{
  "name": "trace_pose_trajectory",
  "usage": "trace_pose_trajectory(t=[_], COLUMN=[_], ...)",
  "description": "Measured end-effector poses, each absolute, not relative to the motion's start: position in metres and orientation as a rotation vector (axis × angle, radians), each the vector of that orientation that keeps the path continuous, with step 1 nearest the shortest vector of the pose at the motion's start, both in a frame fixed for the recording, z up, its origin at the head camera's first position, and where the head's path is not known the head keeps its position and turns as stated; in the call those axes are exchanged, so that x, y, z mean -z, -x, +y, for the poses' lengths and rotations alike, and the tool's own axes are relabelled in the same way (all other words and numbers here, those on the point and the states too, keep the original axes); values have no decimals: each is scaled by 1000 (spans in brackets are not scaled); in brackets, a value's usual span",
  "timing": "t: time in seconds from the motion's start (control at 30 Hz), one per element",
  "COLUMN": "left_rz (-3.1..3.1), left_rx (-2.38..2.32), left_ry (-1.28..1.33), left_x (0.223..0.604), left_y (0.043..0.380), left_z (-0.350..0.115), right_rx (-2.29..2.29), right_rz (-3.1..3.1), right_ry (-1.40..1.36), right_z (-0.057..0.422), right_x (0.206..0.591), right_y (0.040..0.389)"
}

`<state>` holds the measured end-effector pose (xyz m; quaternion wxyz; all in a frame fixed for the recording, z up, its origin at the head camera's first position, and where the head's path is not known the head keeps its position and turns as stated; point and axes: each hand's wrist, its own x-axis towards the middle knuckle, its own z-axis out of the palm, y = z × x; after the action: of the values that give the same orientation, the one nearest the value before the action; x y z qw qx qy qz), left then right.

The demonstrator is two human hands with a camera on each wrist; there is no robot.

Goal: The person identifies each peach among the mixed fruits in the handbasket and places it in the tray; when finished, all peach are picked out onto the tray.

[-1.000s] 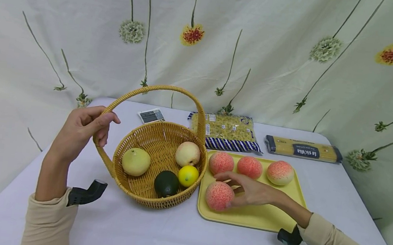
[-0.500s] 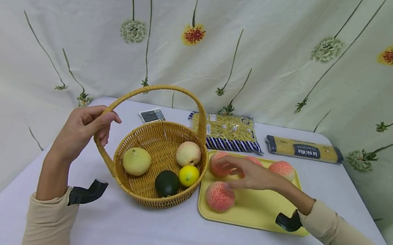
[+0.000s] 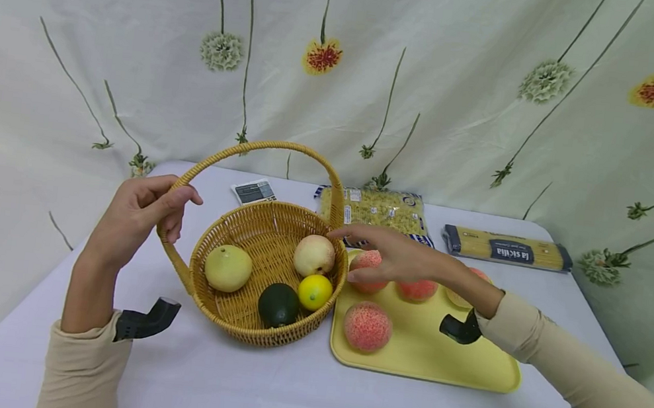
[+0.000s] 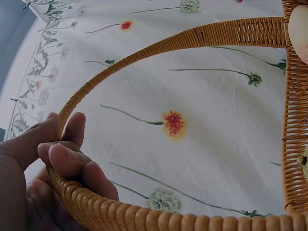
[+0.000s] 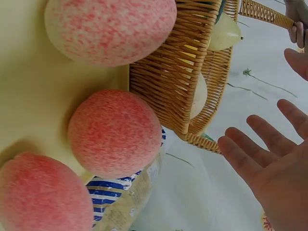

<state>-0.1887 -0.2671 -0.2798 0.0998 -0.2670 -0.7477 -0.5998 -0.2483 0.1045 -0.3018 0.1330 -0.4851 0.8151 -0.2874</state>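
Observation:
My left hand (image 3: 137,217) grips the left side of the handle (image 3: 273,146) of a wicker basket (image 3: 247,334), fingers and thumb curled round it. Inside lie a pale yellow-green pomelo-like fruit (image 3: 228,268), a whitish peach (image 3: 314,256), a lemon (image 3: 314,292) and a dark green avocado-like fruit (image 3: 278,305). My right hand (image 3: 393,256) holds nothing; its fingers are extended and spread in the right wrist view. It hovers over the tray's back left, by the basket's right rim, partly hiding a pink peach (image 3: 368,281). Another pink peach (image 3: 368,327) sits at the tray's front left.
The yellow tray (image 3: 436,358) stands right of the basket, bearing further peaches, one being a red-pink peach (image 3: 416,290). Behind are a bag of pasta (image 3: 386,210), a spaghetti pack (image 3: 508,248) and a small labelled packet (image 3: 253,191). A floral cloth (image 3: 462,112) hangs at the back.
My right hand has let go of the front-left peach, which stays on the tray, and has risen away toward the back and the basket's rim. The left hand keeps its hold.

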Motion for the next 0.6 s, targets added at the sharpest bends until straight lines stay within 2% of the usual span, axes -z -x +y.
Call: trace_pose_trajectory(t=[0.23,0.6], left_rz=[-2272,-2253], left_rx=[1730,1737], left_ry=[691,722], left_x=[276,277], left_y=[185,187], left_z=[-264,-265], right_rx=[759,518], right_rz=[2429,2462], right_ry=[1337,1284], right_z=[86,56], right_x=[296,300], right_y=[252,268])
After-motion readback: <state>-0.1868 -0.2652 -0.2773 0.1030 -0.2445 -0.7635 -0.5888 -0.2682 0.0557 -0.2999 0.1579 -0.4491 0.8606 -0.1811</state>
